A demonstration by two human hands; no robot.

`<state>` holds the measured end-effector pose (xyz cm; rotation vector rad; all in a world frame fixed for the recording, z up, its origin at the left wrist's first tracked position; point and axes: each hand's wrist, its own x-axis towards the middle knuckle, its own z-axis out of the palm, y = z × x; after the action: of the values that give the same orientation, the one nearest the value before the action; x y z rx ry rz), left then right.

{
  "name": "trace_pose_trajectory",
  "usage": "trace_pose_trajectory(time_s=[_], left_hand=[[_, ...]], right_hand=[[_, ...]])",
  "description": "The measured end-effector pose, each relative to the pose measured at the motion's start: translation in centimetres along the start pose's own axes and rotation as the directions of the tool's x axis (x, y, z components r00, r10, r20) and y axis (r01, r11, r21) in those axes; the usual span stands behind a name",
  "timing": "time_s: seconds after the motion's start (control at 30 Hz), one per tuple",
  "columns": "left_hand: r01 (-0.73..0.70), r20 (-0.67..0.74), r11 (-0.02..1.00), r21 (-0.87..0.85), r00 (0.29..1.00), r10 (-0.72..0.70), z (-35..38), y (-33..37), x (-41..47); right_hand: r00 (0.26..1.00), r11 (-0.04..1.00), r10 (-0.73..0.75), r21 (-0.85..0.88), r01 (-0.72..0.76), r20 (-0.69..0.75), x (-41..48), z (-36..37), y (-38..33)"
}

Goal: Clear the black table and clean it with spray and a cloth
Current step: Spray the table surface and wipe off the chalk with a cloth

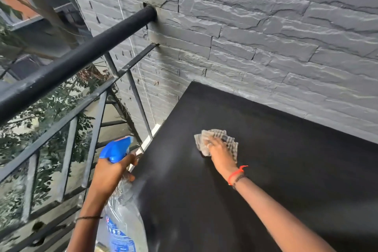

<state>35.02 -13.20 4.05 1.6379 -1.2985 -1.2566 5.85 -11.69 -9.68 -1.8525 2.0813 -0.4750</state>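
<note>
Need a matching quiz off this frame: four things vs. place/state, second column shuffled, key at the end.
Column 1
1. spray bottle
2. cloth
3. black table
4. railing

Column 2
A. pressed flat under the right hand
B. top bar runs into the stone wall
C. gripped by the left hand, at the table's left edge
D. set against the stone wall, being wiped

Pairs: 1-C, 2-A, 3-D, 4-B
</note>
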Motion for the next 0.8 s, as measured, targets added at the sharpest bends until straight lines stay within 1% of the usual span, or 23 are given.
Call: trace_pose_trajectory(time_s=[0.07,0.2,0.23,0.27,0.3,0.33,0.4,0.43,0.47,0.53,0.63,0.7,0.77,0.8], left_hand=[[0.020,-0.012,1.000,-0.017,1.000,-0.021,-0.8,-0.5,-0.5],[0.015,0.005,1.000,-0.012,1.000,-0.015,-2.5,-1.4,-1.9],[0.013,0.003,1.000,-0.009,1.000,-0.013,-2.9,-1.6,-2.2],[0.011,0.001,1.000,-0.006,1.000,-0.011,-3.2,-1.8,-2.5],[0.010,0.000,1.000,-0.003,1.000,-0.010,-3.6,-2.0,-2.8],[0.009,-0.003,1.000,0.000,1.000,-0.009,-4.0,-2.3,-3.2],[0.006,0.005,1.000,0.003,1.000,-0.006,-4.6,-2.7,-4.0],[0.005,0.014,1.000,0.003,1.000,-0.005,-5.0,-2.9,-4.6],[0.000,0.021,1.000,0.006,1.000,0.000,-5.3,-3.1,-5.0],[-0.009,0.027,1.000,0.018,1.000,0.008,-6.0,-3.5,-5.9],[-0.001,0.036,1.000,0.027,0.999,0.000,-6.8,-4.0,-7.1],[0.005,0.022,1.000,0.029,1.000,-0.005,-7.4,-4.5,-8.4],[0.012,0.007,0.999,0.042,1.000,-0.013,-8.0,-5.1,-9.5],[0.013,0.008,0.999,0.039,1.000,-0.014,-8.2,-5.4,-9.7]], right_hand=[[0.997,0.997,-0.073,-0.020,0.072,-0.006,-1.8,1.9,-4.0],[0.975,0.973,-0.209,-0.085,0.215,0.073,-10.0,6.2,-8.9],[0.967,0.964,-0.245,-0.091,0.250,0.069,-12.4,7.1,-9.4],[0.955,0.944,-0.291,-0.147,0.295,0.048,-15.0,7.9,-9.4],[0.946,0.927,-0.319,-0.190,0.325,0.061,-17.3,8.2,-9.3],[0.944,0.924,-0.326,-0.195,0.330,0.055,-19.6,8.1,-8.9],[0.940,0.923,-0.340,-0.199,0.328,-0.025,-23.1,7.2,-7.0],[0.944,0.932,-0.321,-0.201,0.301,-0.076,-24.4,6.4,-5.9],[0.950,0.938,-0.298,-0.210,0.274,-0.089,-24.8,5.5,-4.6],[0.973,0.964,-0.217,-0.173,0.203,-0.072,-23.7,4.3,-1.7],[0.999,0.998,-0.028,-0.055,0.027,-0.025,-19.1,3.9,0.3],[0.999,0.999,0.001,-0.034,-0.002,-0.043,-15.9,4.4,-2.0],[0.997,0.999,-0.027,0.015,0.028,-0.072,-14.0,5.0,-6.6],[0.994,0.997,-0.068,0.039,0.072,-0.087,-13.6,5.3,-8.9]])
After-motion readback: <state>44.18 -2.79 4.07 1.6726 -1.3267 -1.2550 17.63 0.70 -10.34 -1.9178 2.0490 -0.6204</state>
